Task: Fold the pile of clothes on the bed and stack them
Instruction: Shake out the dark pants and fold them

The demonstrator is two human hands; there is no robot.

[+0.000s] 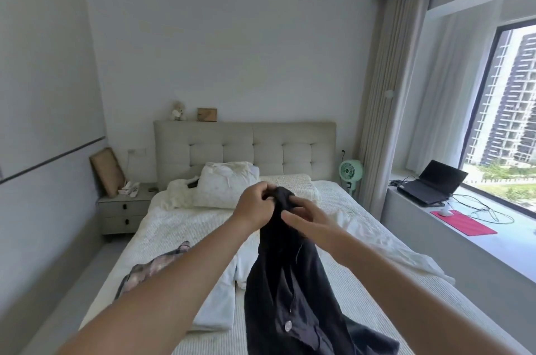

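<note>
A: Hands first, quick. What did they have?

B: Left hand (255, 205) was clenched around the top of a black garment (293, 282), fingers curled into the bunched cloth. Right hand (307, 219) was at the same bunch from the other side, fingertips pinching the fabric just below the left. Garment was held up over the middle of the bed (362, 290), its lower part draped down onto the cover near the bottom edge of the view. One pale button (288, 325) showed low on it.

A: Other clothes?

B: A white folded piece (220, 305) lay flat on the bed, just left of the black one and partly under the left forearm. A patterned grey-pink garment (150, 264) lay further left, near the bed's edge, forearm covering part of it. A white crumpled cloth (385, 247) stretched along the right side of the bed.

A: Head end?

B: Pillows (223, 189) piled against the tufted headboard (246, 148), a small dark item on one, too small to tell what. A stuffed toy (178, 111) and a wooden frame (207, 114) stood on the headboard ledge.

A: Surroundings?

B: Nightstand (124, 209) on the left with small clutter and a board (106, 171) leaning on the wall. A green fan (351, 173) stood between bed and curtain (385, 93). On the window ledge (493, 250): an open laptop (432, 180), cables, a red mat (462, 224) with a white mouse (444, 212) at its far end.

A: Anything blocking?

B: Both forearms crossed the view and hid parts of the bed.
</note>
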